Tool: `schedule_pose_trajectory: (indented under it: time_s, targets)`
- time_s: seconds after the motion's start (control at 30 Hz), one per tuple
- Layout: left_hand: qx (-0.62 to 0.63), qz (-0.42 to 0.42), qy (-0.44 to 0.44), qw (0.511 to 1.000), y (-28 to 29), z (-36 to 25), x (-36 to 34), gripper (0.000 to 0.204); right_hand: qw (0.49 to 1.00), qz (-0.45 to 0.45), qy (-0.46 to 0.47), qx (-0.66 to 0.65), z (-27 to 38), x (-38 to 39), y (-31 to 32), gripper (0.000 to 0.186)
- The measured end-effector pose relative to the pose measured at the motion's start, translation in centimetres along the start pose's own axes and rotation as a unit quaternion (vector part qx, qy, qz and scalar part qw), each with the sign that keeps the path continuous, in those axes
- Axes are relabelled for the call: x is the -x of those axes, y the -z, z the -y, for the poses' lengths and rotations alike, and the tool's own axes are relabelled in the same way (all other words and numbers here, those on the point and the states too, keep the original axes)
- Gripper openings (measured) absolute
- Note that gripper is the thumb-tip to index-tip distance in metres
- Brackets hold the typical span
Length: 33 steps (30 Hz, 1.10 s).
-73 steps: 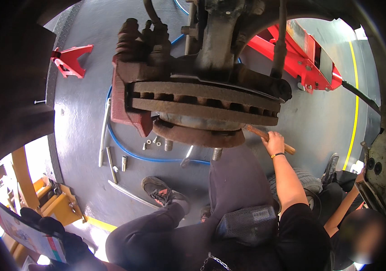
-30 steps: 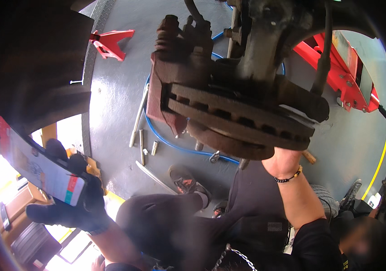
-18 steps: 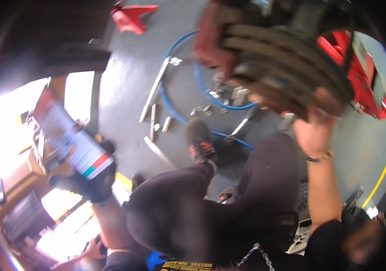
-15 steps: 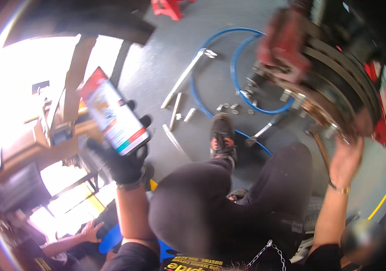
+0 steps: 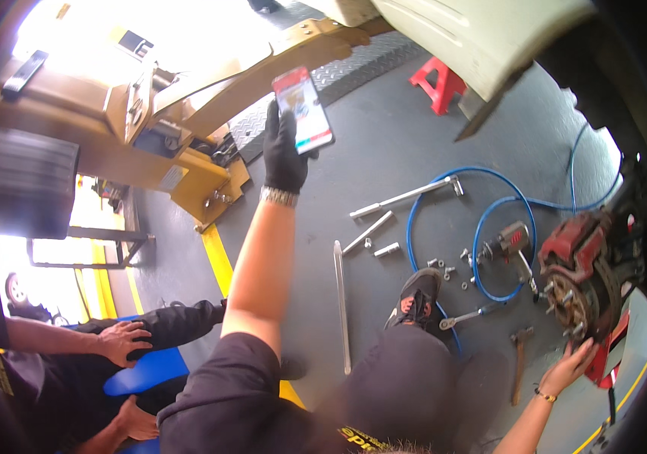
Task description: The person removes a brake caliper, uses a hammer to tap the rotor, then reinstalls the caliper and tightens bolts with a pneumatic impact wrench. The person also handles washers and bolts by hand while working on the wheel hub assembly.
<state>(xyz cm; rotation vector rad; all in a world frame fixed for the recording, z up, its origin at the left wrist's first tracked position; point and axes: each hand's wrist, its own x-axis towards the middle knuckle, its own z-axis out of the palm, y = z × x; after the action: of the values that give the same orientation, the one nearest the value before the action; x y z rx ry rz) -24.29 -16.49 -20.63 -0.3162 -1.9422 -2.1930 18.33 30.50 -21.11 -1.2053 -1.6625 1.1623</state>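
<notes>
My left hand (image 5: pixel 284 155) wears a black glove and is closed around a smartphone (image 5: pixel 305 110), held up at arm's length with its lit screen facing me. Low on the right, my bare right hand (image 5: pixel 565 368) grips the lower edge of a brake disc (image 5: pixel 603 299), its fingers partly hidden at the rim. Wheel studs (image 5: pixel 568 296) stick out of the hub, and a red brake caliper (image 5: pixel 577 240) sits over the disc's top. Near that hand a hammer (image 5: pixel 519 363) lies on the floor.
On the floor lie an impact wrench (image 5: pixel 511 240), a blue air hose (image 5: pixel 413 219), a ratchet (image 5: pixel 466 314), a long-handled wrench (image 5: pixel 406 197), a flat bar (image 5: pixel 341 303) and several nuts. A red jack stand (image 5: pixel 438 85) stands beyond. Left are a yellow lift arm (image 5: pixel 210 178) and a seated person (image 5: pixel 73 371).
My view has swung left and up. The phone, still in my left hand, is now farther out and away from my body. My right hand stays at the disc's lower edge.
</notes>
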Motion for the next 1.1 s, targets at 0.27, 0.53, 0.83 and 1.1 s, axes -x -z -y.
schedule_pose_trajectory:
  time_s: [0.27,0.53,0.83,1.1]
  targets:
    - [-0.049,-0.179,0.041,0.982,1.4,2.2,-16.4,0.046,0.998,0.046,0.044,0.001,-0.7,-0.1,0.2,0.074]
    - [0.096,-0.219,0.139,0.961,-0.2,1.2,-18.2,0.066,0.982,0.142,0.088,0.085,-2.5,0.1,2.9,0.085]
    - [-0.113,-0.188,0.013,0.976,-9.2,4.8,-3.2,0.053,0.949,0.119,0.234,0.175,-6.4,-0.4,3.4,0.125]
    - [-0.126,0.397,-0.210,0.884,-32.6,1.1,17.7,0.127,0.926,0.020,0.296,0.235,-4.2,-0.4,-0.3,0.126]
